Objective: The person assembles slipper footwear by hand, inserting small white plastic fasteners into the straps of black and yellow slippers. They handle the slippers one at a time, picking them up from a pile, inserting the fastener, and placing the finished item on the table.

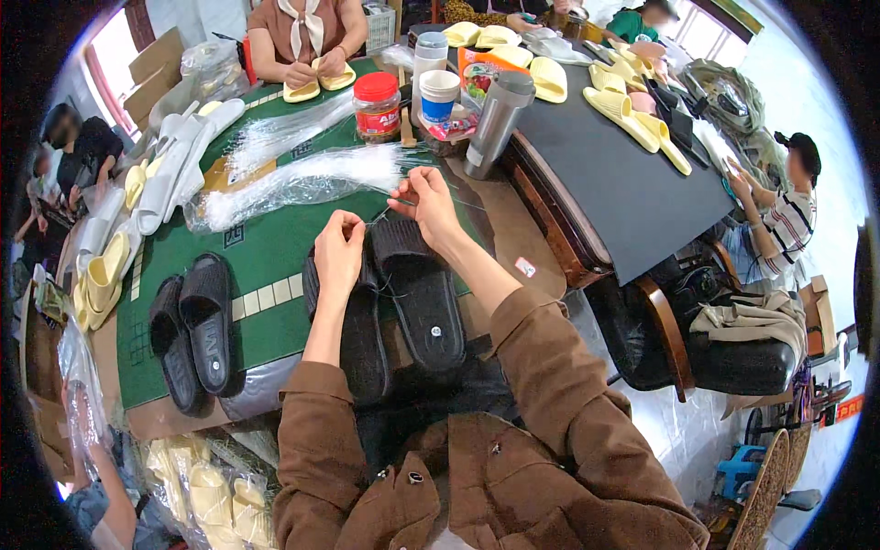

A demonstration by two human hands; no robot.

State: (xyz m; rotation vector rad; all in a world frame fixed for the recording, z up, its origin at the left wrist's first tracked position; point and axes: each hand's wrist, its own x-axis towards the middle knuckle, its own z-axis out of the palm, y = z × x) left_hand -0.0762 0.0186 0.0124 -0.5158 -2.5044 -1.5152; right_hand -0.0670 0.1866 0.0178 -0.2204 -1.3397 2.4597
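A pair of black slippers lies in front of me: the right slipper (pixel 431 316) shows a small round white sticker on its footbed, and the left slipper (pixel 365 344) is partly hidden by my left hand (pixel 339 247). Above their straps, my left hand pinches one end of a thin strand (pixel 377 218). My right hand (pixel 424 206), fingers closed, grips the strand's other side. A thin loop hangs down between the slippers. Just beyond my hands, bundles of clear plastic strands (pixel 293 183) lie in plastic wrapping. A second pair of black slippers (pixel 207 316) rests to the left.
On the green table (pixel 266 243) stand a red-lidded jar (pixel 376 105), a paper cup (pixel 439 96) and a steel flask (pixel 500 124). Grey slippers (pixel 174 165) line the left edge. A dark table (pixel 632 183) with cream slippers adjoins at right. Several people work around.
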